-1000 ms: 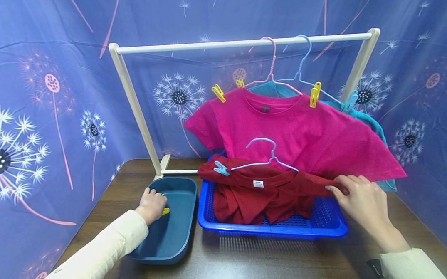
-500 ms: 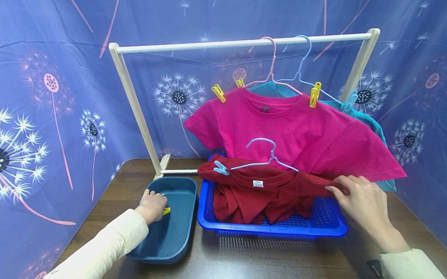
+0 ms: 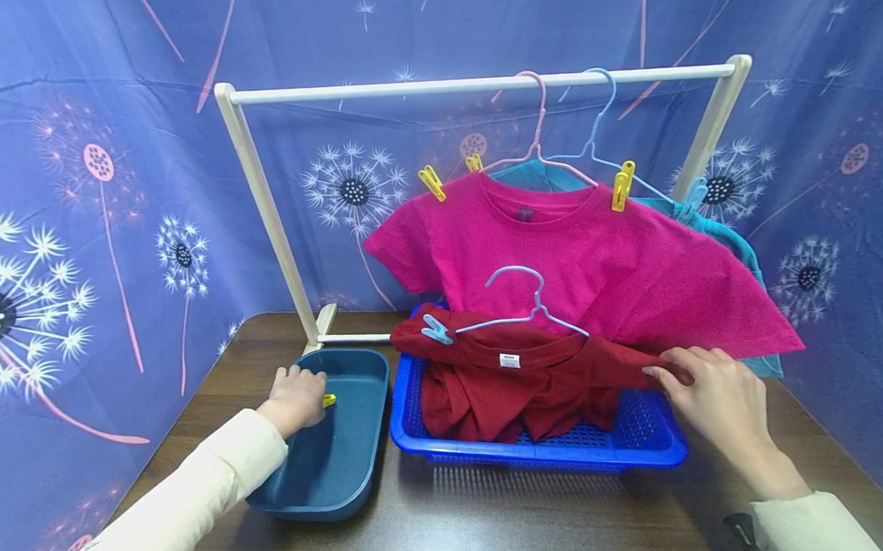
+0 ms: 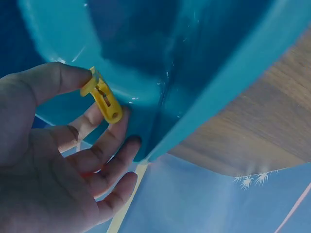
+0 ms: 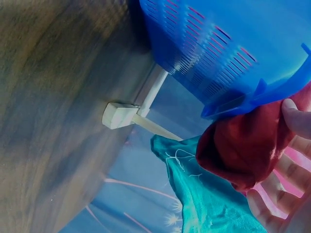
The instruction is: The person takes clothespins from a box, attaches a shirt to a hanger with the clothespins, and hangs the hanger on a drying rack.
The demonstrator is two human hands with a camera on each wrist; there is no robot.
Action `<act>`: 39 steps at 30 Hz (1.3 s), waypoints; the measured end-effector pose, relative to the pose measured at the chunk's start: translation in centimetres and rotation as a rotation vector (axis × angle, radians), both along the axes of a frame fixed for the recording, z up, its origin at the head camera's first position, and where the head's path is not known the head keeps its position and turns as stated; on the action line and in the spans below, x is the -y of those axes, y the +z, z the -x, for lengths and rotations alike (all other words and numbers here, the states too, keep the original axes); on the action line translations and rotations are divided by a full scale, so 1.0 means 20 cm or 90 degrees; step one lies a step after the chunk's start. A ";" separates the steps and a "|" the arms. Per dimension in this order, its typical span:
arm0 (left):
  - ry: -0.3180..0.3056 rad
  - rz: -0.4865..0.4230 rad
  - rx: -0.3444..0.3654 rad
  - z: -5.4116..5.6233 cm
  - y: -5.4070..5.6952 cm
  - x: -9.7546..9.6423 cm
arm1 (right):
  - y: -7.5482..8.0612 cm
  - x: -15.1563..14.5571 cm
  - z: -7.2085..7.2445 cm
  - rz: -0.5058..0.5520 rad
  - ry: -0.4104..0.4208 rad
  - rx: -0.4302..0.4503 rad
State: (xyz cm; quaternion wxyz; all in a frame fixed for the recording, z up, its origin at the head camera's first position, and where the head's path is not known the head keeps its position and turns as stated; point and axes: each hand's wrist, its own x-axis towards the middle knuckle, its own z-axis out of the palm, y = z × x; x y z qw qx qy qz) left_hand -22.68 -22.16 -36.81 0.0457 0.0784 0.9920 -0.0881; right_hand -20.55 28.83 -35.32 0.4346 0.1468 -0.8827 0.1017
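Observation:
Over the dark teal tray, my left hand pinches a yellow clothespin between thumb and fingers. My right hand grips the right sleeve of a dark red shirt, thumb on top in the right wrist view. That shirt lies bunched over a blue basket. A light blue hanger sits in its neck, its hook upright. One light blue clothespin clips the shirt at the hanger's left end; the right end shows no clip.
Behind the basket stands a rack with a white bar. From it hang a pink shirt with several yellow clothespins and, behind it, a teal shirt. A small black object lies on the wooden table by my right cuff.
My left hand has shifted slightly up and left in the tray, carrying the yellow clothespin. The hanger's hook has risen a little. My right hand stays on the sleeve.

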 end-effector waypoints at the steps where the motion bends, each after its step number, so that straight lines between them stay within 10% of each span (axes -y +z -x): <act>1: 0.002 -0.008 -0.005 0.00 0.00 0.00 | 0.00 0.00 0.00 0.001 -0.001 0.000; 39: -0.144 -0.258 -0.421 -0.01 0.25 -0.24 | -0.01 0.00 0.00 0.028 -0.011 0.010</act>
